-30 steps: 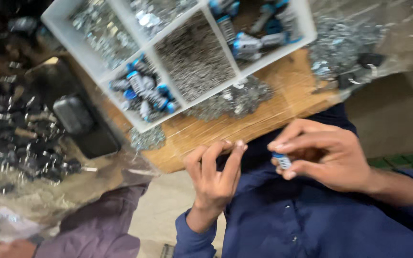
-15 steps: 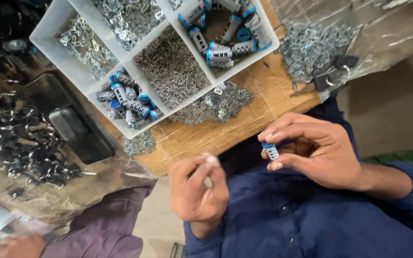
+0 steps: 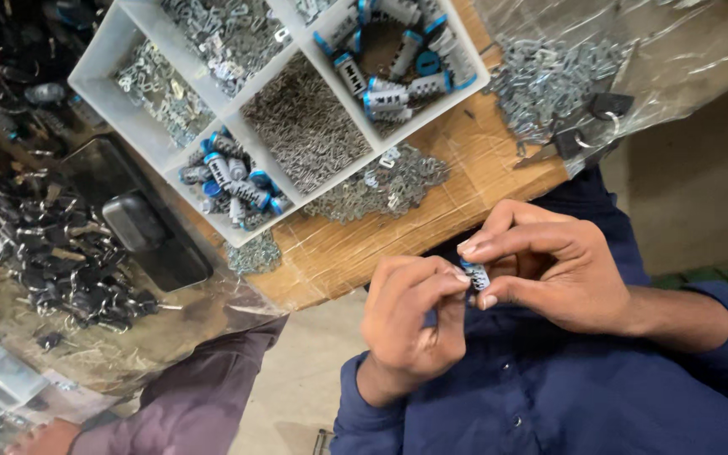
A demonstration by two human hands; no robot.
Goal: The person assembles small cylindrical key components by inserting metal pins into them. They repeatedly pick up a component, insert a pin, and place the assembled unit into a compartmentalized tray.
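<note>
My right hand (image 3: 558, 274) pinches a small silver cylinder with a blue end (image 3: 475, 275) between thumb and fingers, held in front of my blue shirt. My left hand (image 3: 410, 324) is curled, its thumb and forefinger closed together and pressed against the cylinder's left side; it seems to hold a tiny metal piece, mostly hidden by the fingertips. Both hands hover just below the edge of the wooden board (image 3: 355, 248).
A white divided tray (image 3: 94, 84) on the board holds blue-capped cylinders (image 3: 233, 181) and small metal pieces. A loose heap of metal pieces (image 3: 381, 181) lies beside it. A clear bag of parts (image 3: 549, 72) is at upper right, black parts (image 3: 52, 253) at left, another person's purple sleeve (image 3: 195, 404) at lower left.
My left hand left the board's edge, curled shut around something small, and came up against the cylinder in my right hand. The view shifted slightly.
</note>
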